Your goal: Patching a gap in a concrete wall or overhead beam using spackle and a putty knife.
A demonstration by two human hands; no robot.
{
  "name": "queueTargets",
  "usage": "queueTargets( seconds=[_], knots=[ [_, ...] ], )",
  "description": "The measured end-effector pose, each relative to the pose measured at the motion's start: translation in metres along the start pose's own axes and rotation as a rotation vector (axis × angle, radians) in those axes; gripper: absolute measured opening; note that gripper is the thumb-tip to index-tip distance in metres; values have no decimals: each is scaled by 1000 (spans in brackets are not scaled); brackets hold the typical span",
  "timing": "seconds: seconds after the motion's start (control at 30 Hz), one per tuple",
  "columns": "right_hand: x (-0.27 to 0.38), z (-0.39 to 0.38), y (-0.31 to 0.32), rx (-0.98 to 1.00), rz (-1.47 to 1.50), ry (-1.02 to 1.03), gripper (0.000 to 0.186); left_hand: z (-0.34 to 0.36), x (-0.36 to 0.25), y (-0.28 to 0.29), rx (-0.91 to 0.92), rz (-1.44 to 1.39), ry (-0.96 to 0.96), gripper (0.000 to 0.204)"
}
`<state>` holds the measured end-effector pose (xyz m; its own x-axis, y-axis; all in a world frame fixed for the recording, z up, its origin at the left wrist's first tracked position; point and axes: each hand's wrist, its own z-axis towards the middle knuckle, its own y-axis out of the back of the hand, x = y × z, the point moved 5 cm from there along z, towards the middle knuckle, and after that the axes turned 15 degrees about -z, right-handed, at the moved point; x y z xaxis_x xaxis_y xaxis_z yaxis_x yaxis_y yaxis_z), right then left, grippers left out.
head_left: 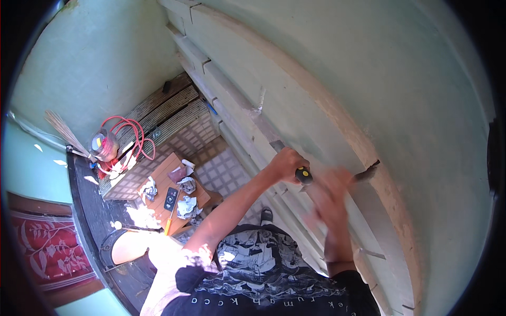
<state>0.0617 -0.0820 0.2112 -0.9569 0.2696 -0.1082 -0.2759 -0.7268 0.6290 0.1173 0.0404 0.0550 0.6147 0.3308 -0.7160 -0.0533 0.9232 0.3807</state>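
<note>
My left hand point(287, 164) grips a tool with a black-and-yellow handle point(303, 176); a flat metal blade point(276, 145) shows above the fist, against the pale boards point(247, 110) mounted along the green wall point(432, 95). Just right of it, my right hand point(329, 200) is smeared by motion, so its fingers and whatever they may hold are unclear. A dark pointed shape point(365, 174) lies beside that hand at a peach-edged board point(379, 174); I cannot tell what it is.
Below left, a small wooden table point(161, 171) carries crumpled paper point(187, 208), a black device point(171, 199) and a yellow stick point(168, 225). Behind are a red hose point(139, 137), a canister point(103, 145) and thin sticks point(66, 131). My sandaled foot point(266, 215) stands on the tiled floor point(224, 174).
</note>
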Motion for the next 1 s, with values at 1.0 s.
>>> queueTargets(
  seconds=[1.0],
  knots=[
    [-24,-84,-94,547,267,-683,32,-117,31,35,-902,-793,979,24]
  ],
)
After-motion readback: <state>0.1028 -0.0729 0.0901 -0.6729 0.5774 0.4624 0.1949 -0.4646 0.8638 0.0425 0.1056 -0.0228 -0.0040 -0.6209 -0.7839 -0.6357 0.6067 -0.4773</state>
